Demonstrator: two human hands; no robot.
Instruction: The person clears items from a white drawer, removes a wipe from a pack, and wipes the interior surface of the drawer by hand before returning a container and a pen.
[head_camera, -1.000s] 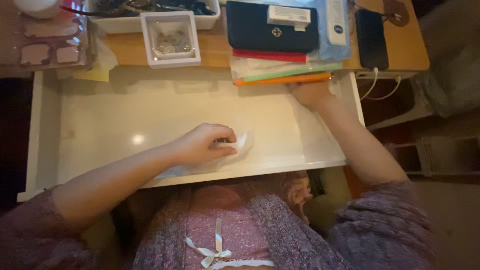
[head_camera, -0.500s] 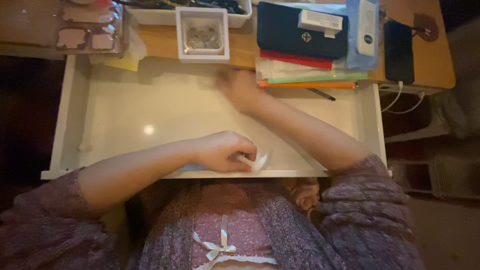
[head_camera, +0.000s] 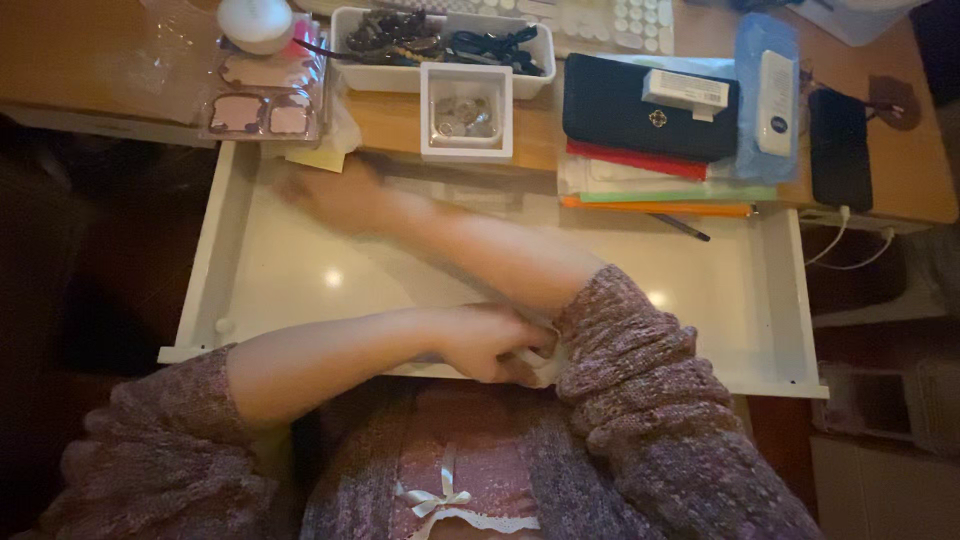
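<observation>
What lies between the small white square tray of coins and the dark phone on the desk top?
In the head view, between the coin tray and the phone sits a stack: a dark wallet on coloured folders, with a blue packet beside it.

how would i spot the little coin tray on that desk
Start at the open white drawer and look to the wooden desk edge just above its middle. The coin tray is the small square white box there, smaller than the long white tray behind it, with coins inside.

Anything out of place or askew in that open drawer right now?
One thing: a dark pen lies loose and slanted at the back of the white drawer, under the folder stack overhanging the desk edge. The right hand is blurred; the left hand grips a crumpled white wipe.
</observation>
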